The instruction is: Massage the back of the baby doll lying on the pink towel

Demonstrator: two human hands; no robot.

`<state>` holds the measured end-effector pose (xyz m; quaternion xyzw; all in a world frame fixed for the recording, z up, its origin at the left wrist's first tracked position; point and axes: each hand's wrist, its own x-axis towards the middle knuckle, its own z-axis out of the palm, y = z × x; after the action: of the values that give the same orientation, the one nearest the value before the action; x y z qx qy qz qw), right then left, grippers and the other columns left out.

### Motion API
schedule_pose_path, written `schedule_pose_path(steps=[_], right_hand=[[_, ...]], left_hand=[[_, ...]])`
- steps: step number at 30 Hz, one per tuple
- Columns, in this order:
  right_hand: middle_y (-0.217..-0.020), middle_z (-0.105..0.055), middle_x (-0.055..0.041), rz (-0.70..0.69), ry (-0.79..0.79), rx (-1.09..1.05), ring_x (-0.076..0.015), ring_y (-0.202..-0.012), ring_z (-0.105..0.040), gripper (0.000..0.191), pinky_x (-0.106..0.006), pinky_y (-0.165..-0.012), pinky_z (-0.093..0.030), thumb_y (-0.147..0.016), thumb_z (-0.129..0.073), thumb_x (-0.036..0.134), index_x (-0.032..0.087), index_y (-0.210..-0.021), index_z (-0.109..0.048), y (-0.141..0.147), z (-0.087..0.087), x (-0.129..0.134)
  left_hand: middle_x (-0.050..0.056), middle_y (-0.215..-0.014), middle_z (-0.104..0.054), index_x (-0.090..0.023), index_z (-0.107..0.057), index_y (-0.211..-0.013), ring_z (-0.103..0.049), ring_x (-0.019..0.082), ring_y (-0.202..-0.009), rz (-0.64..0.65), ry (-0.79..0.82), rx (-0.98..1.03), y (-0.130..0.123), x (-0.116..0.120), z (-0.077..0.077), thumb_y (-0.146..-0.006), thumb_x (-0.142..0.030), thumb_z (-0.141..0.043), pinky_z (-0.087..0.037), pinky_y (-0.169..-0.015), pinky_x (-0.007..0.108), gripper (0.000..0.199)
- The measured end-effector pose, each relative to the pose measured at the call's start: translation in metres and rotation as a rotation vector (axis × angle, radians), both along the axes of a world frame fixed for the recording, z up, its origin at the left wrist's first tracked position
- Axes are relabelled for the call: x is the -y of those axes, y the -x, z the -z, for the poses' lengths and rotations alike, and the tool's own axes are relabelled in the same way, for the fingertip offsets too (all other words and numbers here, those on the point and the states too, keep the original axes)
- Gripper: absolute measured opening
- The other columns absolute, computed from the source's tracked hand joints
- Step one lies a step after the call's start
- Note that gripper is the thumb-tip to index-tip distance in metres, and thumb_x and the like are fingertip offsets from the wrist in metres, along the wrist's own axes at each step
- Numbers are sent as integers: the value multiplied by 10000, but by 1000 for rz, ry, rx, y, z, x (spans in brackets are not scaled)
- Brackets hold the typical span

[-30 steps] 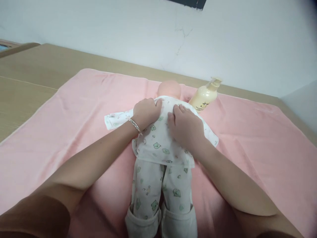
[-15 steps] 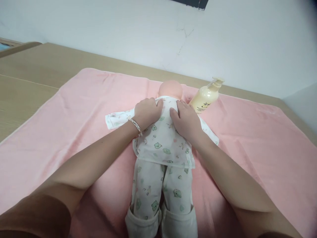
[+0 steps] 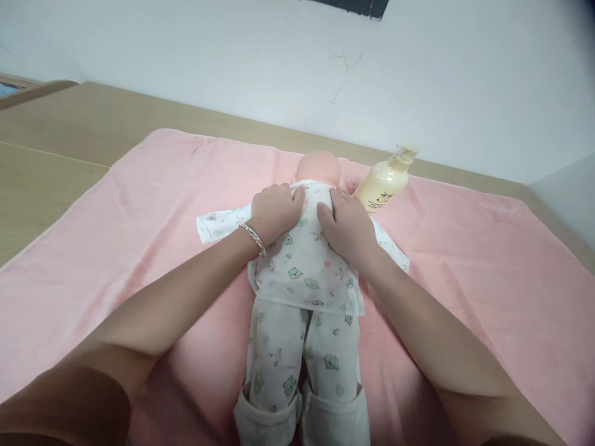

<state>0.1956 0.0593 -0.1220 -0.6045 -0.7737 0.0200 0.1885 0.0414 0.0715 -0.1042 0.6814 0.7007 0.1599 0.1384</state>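
A baby doll with a smooth pinkish head lies stretched out, its face not showing. It wears a white top and trousers with green animal prints, the trouser legs rolled up at the bottom. My left hand, with a silver bangle at the wrist, is closed over the doll's left-side shoulder. My right hand cups the other shoulder in the same way. Both thumbs rest on the upper part of the top, pointing toward the head. The left hand's fingertips are hidden beyond the shoulder.
A pink blanket lies under the doll on a wooden table. A pale yellow pump bottle leans at an angle beside the doll's head, close to my right hand. A white wall rises behind the table.
The view has shifted very slightly. Both hands stay in place on the doll's shoulders, and the doll and bottle look unmoved.
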Motion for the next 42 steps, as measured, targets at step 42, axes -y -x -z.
schedule_pose_path(steps=[42], right_hand=[[-1187, -684, -171, 16, 116, 218, -321, -1147, -627, 348, -383, -976, -465, -1094, -322, 276, 97, -1143, -616, 2, -28, 12]], left_hand=[[251, -1083, -705, -22, -678, -1039, -668, 331, -1070, 346, -241, -359, -17, 34, -4, -1002, -199, -274, -506, -927, 452, 442]])
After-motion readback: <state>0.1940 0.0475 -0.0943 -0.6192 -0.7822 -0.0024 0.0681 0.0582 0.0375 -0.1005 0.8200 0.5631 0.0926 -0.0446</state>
